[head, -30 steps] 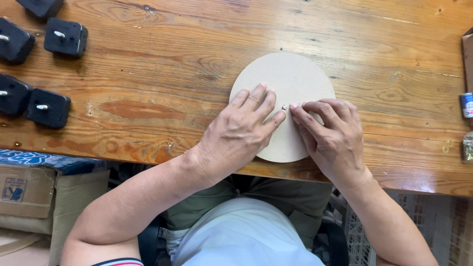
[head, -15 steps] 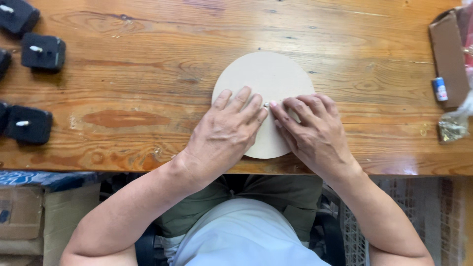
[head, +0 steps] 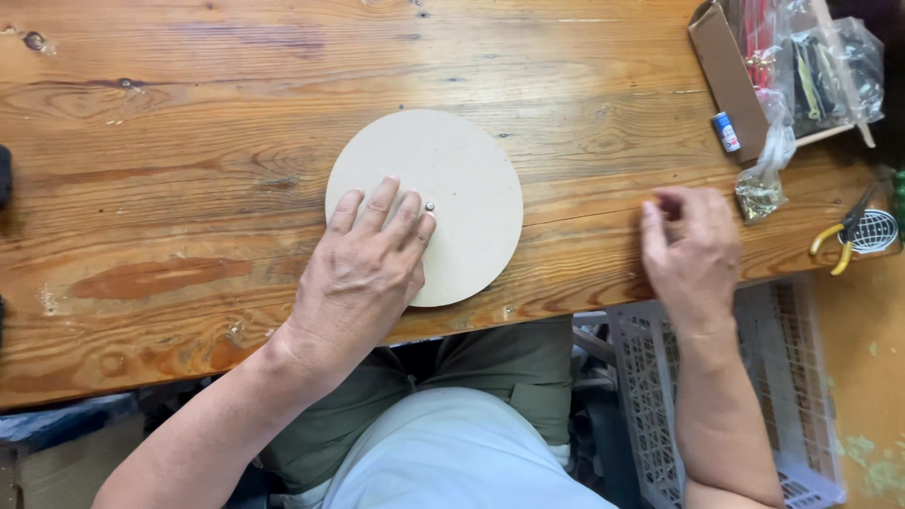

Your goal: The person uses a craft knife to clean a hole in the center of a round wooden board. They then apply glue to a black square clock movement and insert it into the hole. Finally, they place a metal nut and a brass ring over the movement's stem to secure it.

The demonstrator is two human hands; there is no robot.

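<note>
A pale round wooden disc (head: 462,179) lies flat on the wooden table (head: 189,170), with a small metal shaft (head: 430,205) poking up at its middle. My left hand (head: 363,273) rests palm down on the disc's near left part, fingers spread beside the shaft. My right hand (head: 693,245) hovers over the table to the right of the disc, fingers curled loosely; whether it holds something small I cannot tell. It is nearest to a small clear bag of brass-coloured parts (head: 759,193).
At the back right stands an open cardboard box (head: 731,75) with plastic bags of parts, and a small blue-and-white tube (head: 726,132) beside it. Yellow-handled pliers (head: 844,236) lie at the right edge. A white plastic crate (head: 782,396) sits below the table.
My right hand has left the disc's middle and moved right toward the small bag. The left hand stays pressed on the disc. The view shifted right, so the black boxes are out of sight.
</note>
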